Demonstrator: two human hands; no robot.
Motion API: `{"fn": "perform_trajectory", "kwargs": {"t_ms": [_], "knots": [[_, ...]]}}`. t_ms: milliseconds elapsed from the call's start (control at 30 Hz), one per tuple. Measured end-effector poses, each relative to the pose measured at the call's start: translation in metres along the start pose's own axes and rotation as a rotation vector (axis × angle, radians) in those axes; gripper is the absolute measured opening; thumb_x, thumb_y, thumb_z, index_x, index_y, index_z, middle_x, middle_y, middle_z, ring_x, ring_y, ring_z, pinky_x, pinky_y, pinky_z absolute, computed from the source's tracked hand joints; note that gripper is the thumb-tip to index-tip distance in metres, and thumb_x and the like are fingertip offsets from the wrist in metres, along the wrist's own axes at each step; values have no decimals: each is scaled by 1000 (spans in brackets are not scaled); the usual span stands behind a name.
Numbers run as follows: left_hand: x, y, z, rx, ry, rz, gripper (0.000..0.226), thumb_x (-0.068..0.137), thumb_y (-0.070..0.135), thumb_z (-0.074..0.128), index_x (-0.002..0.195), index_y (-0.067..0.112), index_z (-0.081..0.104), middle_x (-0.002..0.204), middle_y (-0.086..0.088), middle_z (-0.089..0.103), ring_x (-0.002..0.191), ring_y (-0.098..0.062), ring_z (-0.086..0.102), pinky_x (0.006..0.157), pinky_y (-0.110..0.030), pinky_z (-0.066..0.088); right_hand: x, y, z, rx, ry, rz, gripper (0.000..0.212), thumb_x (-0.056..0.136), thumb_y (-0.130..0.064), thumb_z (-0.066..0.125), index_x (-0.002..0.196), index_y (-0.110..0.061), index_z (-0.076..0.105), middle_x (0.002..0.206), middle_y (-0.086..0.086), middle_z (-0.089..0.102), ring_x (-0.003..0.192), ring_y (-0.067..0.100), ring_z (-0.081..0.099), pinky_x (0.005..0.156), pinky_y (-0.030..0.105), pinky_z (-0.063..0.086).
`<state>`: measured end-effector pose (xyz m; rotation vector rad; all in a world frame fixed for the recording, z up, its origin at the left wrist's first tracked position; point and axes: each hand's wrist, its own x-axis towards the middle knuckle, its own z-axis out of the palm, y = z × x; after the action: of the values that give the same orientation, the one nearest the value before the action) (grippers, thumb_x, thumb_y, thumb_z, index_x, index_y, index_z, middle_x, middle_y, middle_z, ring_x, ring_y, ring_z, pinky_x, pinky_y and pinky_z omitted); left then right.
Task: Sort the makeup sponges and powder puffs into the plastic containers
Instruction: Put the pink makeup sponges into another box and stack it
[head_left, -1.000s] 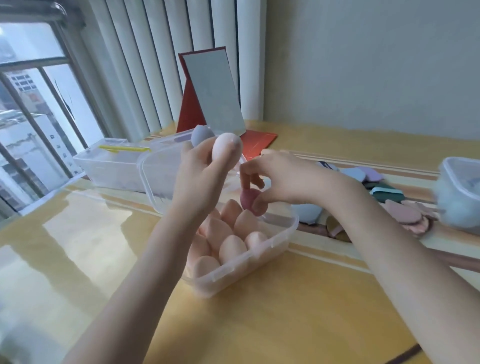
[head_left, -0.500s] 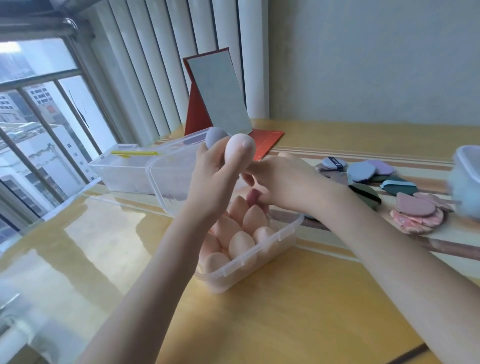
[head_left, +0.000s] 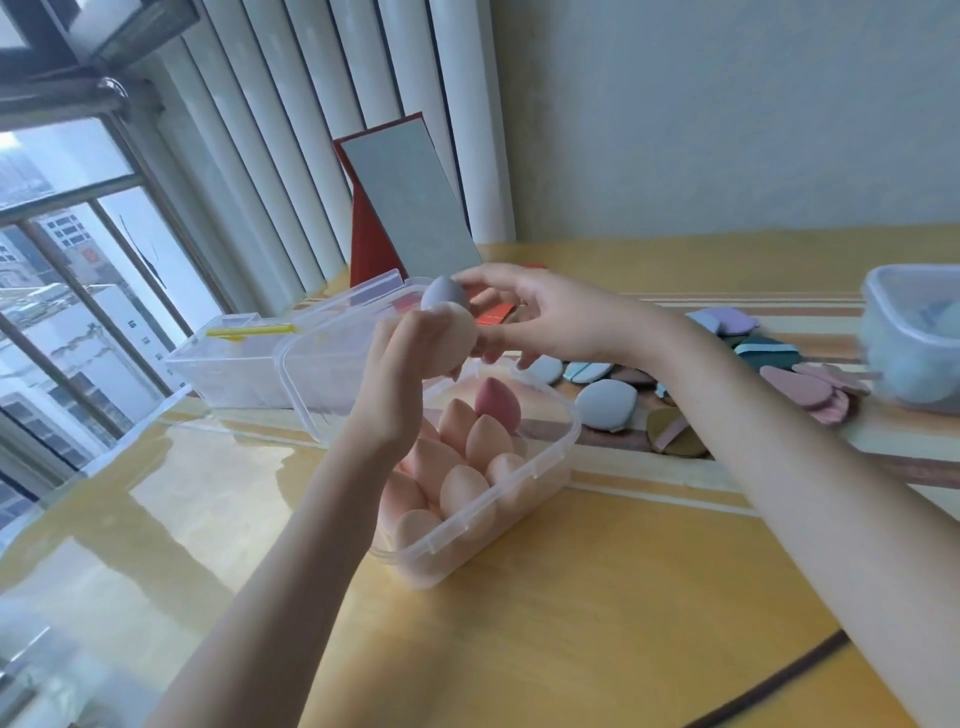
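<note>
One head-worn view looks forward and down, close over the table, tilted, window at ten o'clock.

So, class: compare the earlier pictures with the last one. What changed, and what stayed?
The right hand released the dark pink sponge into the container and rose to the grey sponge. The left hand still holds the peach sponge.

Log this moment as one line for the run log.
left hand: holds peach sponge | right hand: fingers on grey sponge | dark pink sponge: in box | puffs: on table
</note>
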<state>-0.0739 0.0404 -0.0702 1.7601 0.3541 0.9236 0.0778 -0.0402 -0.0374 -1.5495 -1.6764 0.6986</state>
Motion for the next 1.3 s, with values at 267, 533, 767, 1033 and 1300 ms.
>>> {"fn": "perform_trajectory", "kwargs": {"t_ms": [267,533,767,1033,1300], "knots": [[-1,7,1,49,16,91,34,76,42,44,71,16,65,75,-9,62,67,-18,57,67,-27,46,0,5,-8,27,303,-86,23,78,-18,72,95,-25,58,97,-12,62,80,5,57,75,23,48],[0,8,3,202,317,91,41,78,52,47,91,15,59,79,-4,67,61,-15,65,52,-24,46,-12,-2,-21,12,-252,75,45,77,-13,67,112,-39,56,102,-3,69,87,11,66,76,27,54],[-1,7,3,153,227,70,44,79,47,44,88,5,56,57,-3,58,51,-24,64,48,-24,44,-12,-18,-12,-516,-234,76,32,70,-19,79,85,-36,56,85,-16,55,58,-14,46,47,7,36],[-3,1,4,289,-48,91,38,85,40,40,80,3,49,66,7,55,56,-20,61,54,-34,48,-18,-31,-8,-617,-202,103,26,70,-18,73,82,-34,55,71,-15,51,52,-1,48,42,11,33],[-4,3,5,433,-62,38,36,85,48,35,80,14,45,72,-8,52,69,-41,57,68,-60,46,-16,-27,-5,-636,-195,125,31,71,-19,76,74,-34,49,72,-12,49,59,4,46,43,11,34]]}}
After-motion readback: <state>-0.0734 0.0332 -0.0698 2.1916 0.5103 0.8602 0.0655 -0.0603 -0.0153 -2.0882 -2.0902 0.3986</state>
